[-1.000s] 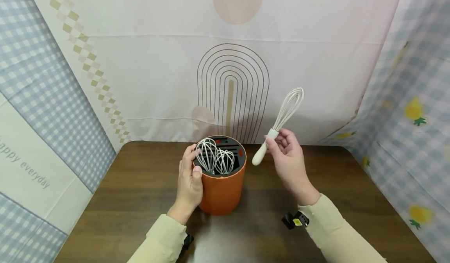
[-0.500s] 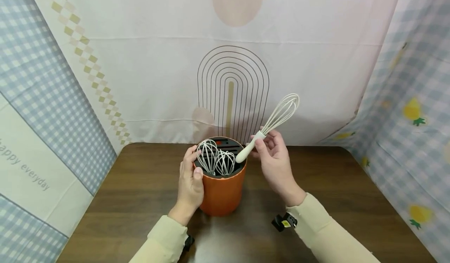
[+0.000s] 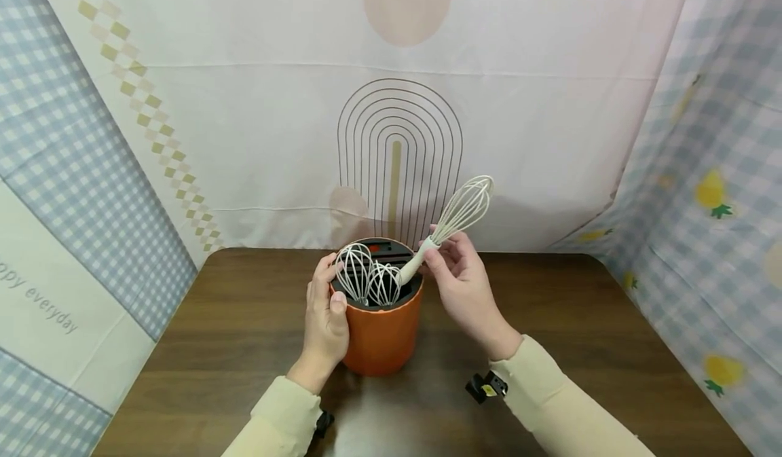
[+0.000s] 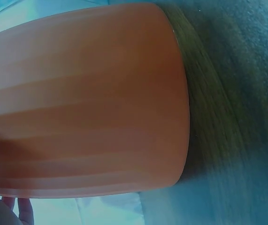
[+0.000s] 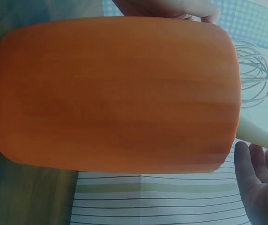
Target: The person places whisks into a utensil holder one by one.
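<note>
An orange round utensil holder (image 3: 381, 338) with a dark slotted top stands upright on the table. My left hand (image 3: 326, 318) grips its left side near the rim, thumb in front. Two wire whisks, a larger one (image 3: 354, 270) and a smaller one (image 3: 385, 284), stand in it with wires up; their handles are hidden inside. Between thumb and fingers, my right hand (image 3: 467, 284) pinches a third, cream whisk (image 3: 414, 263) high on its handle. This whisk tilts, wires up to the right, its handle end at the holder's right opening. The holder (image 4: 87, 103) fills most of the left wrist view.
The brown wooden table (image 3: 226, 328) extends on both sides of the holder. A white printed cloth (image 3: 275, 138) hangs behind it, and checked cloths hang at left and right. Something red (image 3: 374, 247) shows in the holder's rear slots.
My right hand has moved left and slightly down with the cream whisk, bringing its handle end from beside the holder to its opening. My left hand has kept its grip.
</note>
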### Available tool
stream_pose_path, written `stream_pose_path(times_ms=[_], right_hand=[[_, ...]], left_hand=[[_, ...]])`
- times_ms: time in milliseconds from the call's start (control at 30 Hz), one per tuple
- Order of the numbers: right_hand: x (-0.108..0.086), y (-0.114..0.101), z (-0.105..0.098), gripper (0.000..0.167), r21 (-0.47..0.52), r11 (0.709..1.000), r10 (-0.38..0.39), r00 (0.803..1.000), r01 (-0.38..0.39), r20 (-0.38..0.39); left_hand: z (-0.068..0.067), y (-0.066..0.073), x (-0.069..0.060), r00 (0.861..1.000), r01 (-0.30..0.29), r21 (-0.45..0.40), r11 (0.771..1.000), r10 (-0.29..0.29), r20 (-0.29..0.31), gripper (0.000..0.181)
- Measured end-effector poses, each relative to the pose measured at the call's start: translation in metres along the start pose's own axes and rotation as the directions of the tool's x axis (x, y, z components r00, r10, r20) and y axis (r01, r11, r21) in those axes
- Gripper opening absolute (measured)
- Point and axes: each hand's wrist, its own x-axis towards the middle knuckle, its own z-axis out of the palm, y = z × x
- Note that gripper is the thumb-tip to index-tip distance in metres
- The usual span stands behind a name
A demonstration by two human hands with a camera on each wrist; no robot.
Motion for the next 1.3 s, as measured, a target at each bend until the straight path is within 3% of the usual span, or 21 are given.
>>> stream_pose_path(times_ms=[300, 600, 867, 1033, 1300], right_hand=[[0.005, -0.011, 0.009, 0.036, -0.061, 0.998, -0.001, 0.998, 0.005, 0.064], [0.007, -0.028, 0.014, 0.037, -0.152, 0.988, 0.033, 0.998, -0.024, 0.058], [0.01, -0.03, 0.013, 0.033, -0.196, 0.976, 0.11, 0.991, -0.092, 0.081], [0.009, -0.03, 0.01, 0.023, -0.292, 0.954, 0.099, 0.99, -0.067, 0.098], [0.01, -0.027, 0.009, 0.017, -0.312, 0.949, 0.077, 0.992, -0.041, 0.105]], left_hand=[[-0.003, 0.001, 0.0, 1.0, 0.006, -0.01, 1.0, -0.006, 0.012, 0.065], [0.0, -0.001, 0.0, 1.0, 0.001, -0.007, 1.0, -0.001, 0.011, 0.061], [-0.001, 0.001, -0.001, 1.0, 0.008, -0.007, 1.0, -0.008, 0.005, 0.063], [0.0, 0.001, -0.001, 1.0, 0.007, -0.01, 1.0, -0.007, 0.007, 0.062], [-0.001, 0.0, -0.001, 1.0, 0.01, -0.013, 1.0, -0.01, 0.003, 0.06]])
